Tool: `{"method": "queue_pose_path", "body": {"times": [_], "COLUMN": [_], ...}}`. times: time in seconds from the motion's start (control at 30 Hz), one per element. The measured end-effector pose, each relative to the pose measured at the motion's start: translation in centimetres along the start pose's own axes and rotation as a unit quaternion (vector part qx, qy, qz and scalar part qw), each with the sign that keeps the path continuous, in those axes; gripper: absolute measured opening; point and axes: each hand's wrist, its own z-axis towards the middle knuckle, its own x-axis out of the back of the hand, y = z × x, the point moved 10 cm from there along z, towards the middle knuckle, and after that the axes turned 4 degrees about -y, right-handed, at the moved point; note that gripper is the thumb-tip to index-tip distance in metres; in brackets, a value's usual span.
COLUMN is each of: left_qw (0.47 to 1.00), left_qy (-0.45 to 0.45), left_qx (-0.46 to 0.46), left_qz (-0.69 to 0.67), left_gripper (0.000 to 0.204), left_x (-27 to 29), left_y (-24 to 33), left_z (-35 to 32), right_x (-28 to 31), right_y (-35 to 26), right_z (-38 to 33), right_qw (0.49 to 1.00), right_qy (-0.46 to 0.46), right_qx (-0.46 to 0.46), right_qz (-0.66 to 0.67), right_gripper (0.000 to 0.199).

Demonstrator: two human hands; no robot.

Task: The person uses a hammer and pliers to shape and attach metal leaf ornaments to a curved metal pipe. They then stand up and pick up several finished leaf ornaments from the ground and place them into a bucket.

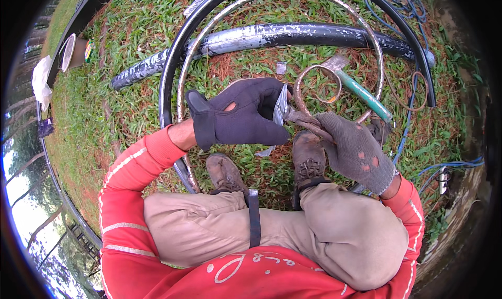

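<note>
Silvery sheet piece [281, 106] stands on edge between the thumb and fingers of the black-gloved left hand [246, 111], which grasp it, apparently to steady it. Grey-gloved right hand [358, 152] has its fingers closed around a rust-brown hand tool [309, 123], pointed leftward so that its end appears to meet the sheet; whether it bites cannot be determined. Surroundings, largest first: a black hoop [165, 95] arches round the far side of both hands' fingers; a flaking black pipe [303, 35] crosses beyond them; a worn metal hoop [181, 92] runs inside the black one. Nearer obstructions: a green-handled tool [365, 95] and a curled brown strip [297, 92] lie just beyond the right fingers, likely limiting forward room. One small grey scrap [265, 152] lies below the left fingertips.
</note>
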Motion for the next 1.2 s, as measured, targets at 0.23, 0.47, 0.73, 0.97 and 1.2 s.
{"method": "queue_pose_path", "body": {"times": [0.23,0.47,0.73,0.97,1.2], "left_qw": [0.995,0.998,0.966,0.946,0.976], "left_qy": [0.048,-0.007,-0.043,-0.091,-0.033], "left_qx": [-0.03,-0.055,-0.075,-0.035,-0.056], "left_qz": [0.081,-0.015,-0.245,-0.31,-0.21], "left_gripper": [0.064,0.067,0.075,0.086,0.082], "left_x": [1.0,0.1,-0.4,-0.7,0.4], "left_y": [2.4,2.8,1.2,0.5,1.3], "left_z": [-0.8,-1.4,-0.7,-0.4,-0.3], "right_x": [1.1,1.3,1.6,1.8,1.9], "right_y": [-0.2,0.1,0.4,-0.8,-1.1], "right_z": [-0.7,-0.1,0.2,0.3,-0.1], "right_qw": [0.998,0.997,0.993,0.996,0.996], "right_qy": [0.036,0.037,0.067,0.063,0.073], "right_qx": [0.017,0.054,0.091,0.06,0.01], "right_qz": [-0.044,-0.041,-0.032,0.033,0.06], "right_gripper": [0.058,0.054,0.067,0.061,0.059]}}
